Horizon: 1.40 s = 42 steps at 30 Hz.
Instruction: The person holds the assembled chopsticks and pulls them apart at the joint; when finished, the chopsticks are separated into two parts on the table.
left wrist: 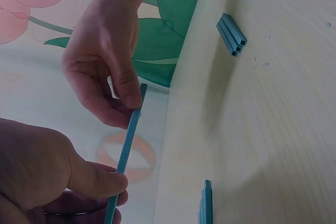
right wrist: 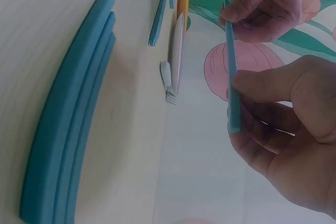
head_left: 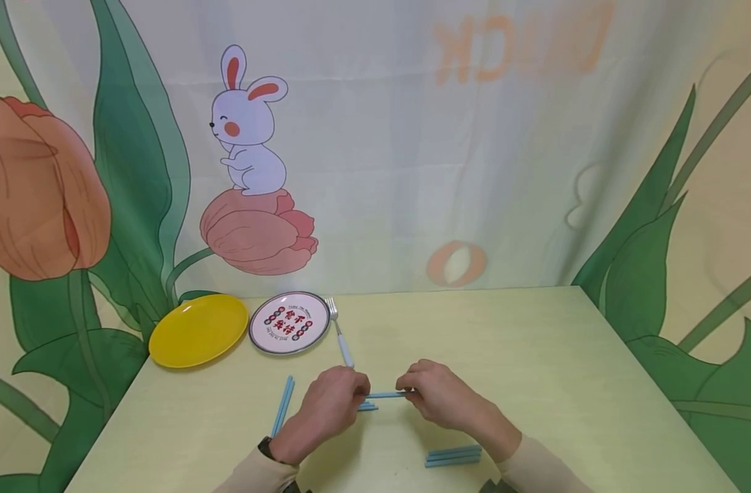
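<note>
One blue stick is up off the table, between the two hands: the left hand pinches it toward one end, the right hand toward the other, thumbs pressing against curled fingers. I see a few sticks under the left hand, a bundle near the right forearm, and a fork beside a white plate, with a yellow plate next to that.

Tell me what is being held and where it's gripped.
A blue stick: the left hand pinches it near one end, the right hand near the other.
</note>
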### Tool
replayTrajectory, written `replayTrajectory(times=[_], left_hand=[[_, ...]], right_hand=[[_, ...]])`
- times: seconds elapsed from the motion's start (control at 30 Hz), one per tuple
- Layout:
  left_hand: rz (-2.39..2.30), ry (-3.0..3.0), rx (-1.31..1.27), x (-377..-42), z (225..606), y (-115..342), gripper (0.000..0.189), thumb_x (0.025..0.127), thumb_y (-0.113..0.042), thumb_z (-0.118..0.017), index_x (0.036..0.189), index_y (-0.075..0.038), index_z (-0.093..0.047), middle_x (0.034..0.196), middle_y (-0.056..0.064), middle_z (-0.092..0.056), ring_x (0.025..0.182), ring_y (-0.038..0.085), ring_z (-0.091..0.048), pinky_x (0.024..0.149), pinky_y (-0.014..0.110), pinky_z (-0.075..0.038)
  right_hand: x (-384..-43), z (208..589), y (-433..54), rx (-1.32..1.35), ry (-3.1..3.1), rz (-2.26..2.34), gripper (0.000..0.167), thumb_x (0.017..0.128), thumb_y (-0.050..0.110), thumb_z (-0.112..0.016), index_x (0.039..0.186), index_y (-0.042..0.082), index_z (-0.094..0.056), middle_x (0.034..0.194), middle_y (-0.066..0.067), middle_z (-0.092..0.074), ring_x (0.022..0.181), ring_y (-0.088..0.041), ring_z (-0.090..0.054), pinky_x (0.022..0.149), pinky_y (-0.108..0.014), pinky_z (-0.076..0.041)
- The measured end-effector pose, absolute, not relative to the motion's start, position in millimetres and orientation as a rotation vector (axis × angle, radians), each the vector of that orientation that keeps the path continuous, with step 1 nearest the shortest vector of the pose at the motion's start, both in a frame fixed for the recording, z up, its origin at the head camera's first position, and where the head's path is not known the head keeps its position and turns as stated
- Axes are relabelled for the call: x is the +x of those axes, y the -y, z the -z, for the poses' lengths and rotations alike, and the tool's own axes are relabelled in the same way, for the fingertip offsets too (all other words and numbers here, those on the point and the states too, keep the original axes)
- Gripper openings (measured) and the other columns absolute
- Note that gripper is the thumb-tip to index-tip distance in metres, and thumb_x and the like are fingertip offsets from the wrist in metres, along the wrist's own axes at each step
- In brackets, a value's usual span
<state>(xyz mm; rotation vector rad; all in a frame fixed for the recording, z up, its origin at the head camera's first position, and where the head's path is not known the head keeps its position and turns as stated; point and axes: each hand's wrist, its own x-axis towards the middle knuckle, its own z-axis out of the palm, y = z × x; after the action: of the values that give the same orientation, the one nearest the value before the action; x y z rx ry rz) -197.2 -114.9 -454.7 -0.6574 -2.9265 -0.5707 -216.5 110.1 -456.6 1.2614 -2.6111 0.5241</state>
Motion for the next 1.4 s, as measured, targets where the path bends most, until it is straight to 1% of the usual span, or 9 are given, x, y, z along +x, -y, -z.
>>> replayTrajectory(times=[0.13, 0.27, 0.5, 0.6, 0.7, 0.9, 1.17, 1.4], left_hand=[[0.578, 2.915, -0.674, -198, 455, 113, 0.009, 0.083, -0.008, -0.073, 0.082, -0.017, -0.074, 0.074, -0.008, -0.061, 0.072, 0.009, -0.055, 0.061, 0.026, -0.045], [0.559, 2.862, -0.699, -201, 455, 116, 0.011, 0.083, -0.005, -0.072, 0.081, -0.016, -0.073, 0.073, -0.007, -0.06, 0.07, 0.009, -0.053, 0.061, 0.024, -0.043], [0.511, 2.772, -0.544, -206, 455, 141, 0.012, 0.078, 0.0, -0.075, 0.08, -0.012, -0.074, 0.07, -0.005, -0.059, 0.066, 0.011, -0.05, 0.061, 0.024, -0.042], [0.552, 2.769, -0.577, -207, 455, 145, 0.012, 0.078, 0.0, -0.075, 0.082, -0.011, -0.074, 0.071, -0.005, -0.061, 0.067, 0.011, -0.051, 0.062, 0.024, -0.042], [0.586, 2.753, -0.625, -205, 457, 145, 0.012, 0.077, 0.0, -0.075, 0.08, -0.011, -0.073, 0.071, -0.004, -0.062, 0.068, 0.012, -0.052, 0.062, 0.025, -0.043], [0.589, 2.725, -0.625, -202, 458, 142, 0.013, 0.075, 0.0, -0.076, 0.076, -0.012, -0.073, 0.07, -0.003, -0.062, 0.067, 0.013, -0.054, 0.062, 0.026, -0.044], [0.58, 2.742, -0.633, -203, 460, 140, 0.01, 0.077, -0.002, -0.076, 0.078, -0.012, -0.074, 0.073, -0.003, -0.065, 0.069, 0.011, -0.056, 0.063, 0.025, -0.046], [0.605, 2.783, -0.617, -204, 460, 138, 0.008, 0.079, -0.004, -0.075, 0.08, -0.012, -0.075, 0.075, -0.003, -0.066, 0.071, 0.011, -0.057, 0.064, 0.026, -0.046]], right_hand=[[-216, 460, -110, 1.248, 2.592, -0.469, 0.012, 0.084, 0.0, -0.07, 0.09, 0.011, -0.072, 0.083, 0.003, -0.063, 0.079, -0.01, -0.056, 0.071, -0.021, -0.05], [-218, 464, -115, 1.21, 2.604, -0.374, 0.014, 0.085, -0.001, -0.067, 0.091, 0.012, -0.068, 0.084, 0.004, -0.059, 0.079, -0.011, -0.051, 0.07, -0.021, -0.048], [-223, 463, -146, 1.05, 2.611, -0.402, 0.019, 0.08, -0.009, -0.07, 0.085, 0.01, -0.067, 0.081, 0.004, -0.062, 0.076, -0.011, -0.052, 0.069, -0.024, -0.05], [-223, 463, -152, 1.093, 2.598, -0.449, 0.017, 0.081, -0.008, -0.069, 0.086, 0.009, -0.068, 0.082, 0.003, -0.063, 0.077, -0.011, -0.053, 0.068, -0.023, -0.05], [-222, 464, -152, 1.126, 2.59, -0.468, 0.015, 0.083, -0.006, -0.069, 0.087, 0.009, -0.069, 0.083, 0.003, -0.063, 0.077, -0.01, -0.053, 0.068, -0.022, -0.05], [-219, 464, -151, 1.11, 2.557, -0.465, 0.016, 0.081, -0.005, -0.071, 0.085, 0.01, -0.07, 0.081, 0.005, -0.063, 0.075, -0.008, -0.052, 0.066, -0.021, -0.049], [-216, 461, -152, 1.121, 2.575, -0.475, 0.014, 0.083, -0.004, -0.07, 0.086, 0.01, -0.07, 0.081, 0.004, -0.063, 0.075, -0.009, -0.052, 0.066, -0.021, -0.049], [-214, 459, -153, 1.104, 2.61, -0.48, 0.013, 0.084, -0.001, -0.07, 0.086, 0.012, -0.071, 0.081, 0.006, -0.063, 0.076, -0.007, -0.051, 0.067, -0.02, -0.049]])
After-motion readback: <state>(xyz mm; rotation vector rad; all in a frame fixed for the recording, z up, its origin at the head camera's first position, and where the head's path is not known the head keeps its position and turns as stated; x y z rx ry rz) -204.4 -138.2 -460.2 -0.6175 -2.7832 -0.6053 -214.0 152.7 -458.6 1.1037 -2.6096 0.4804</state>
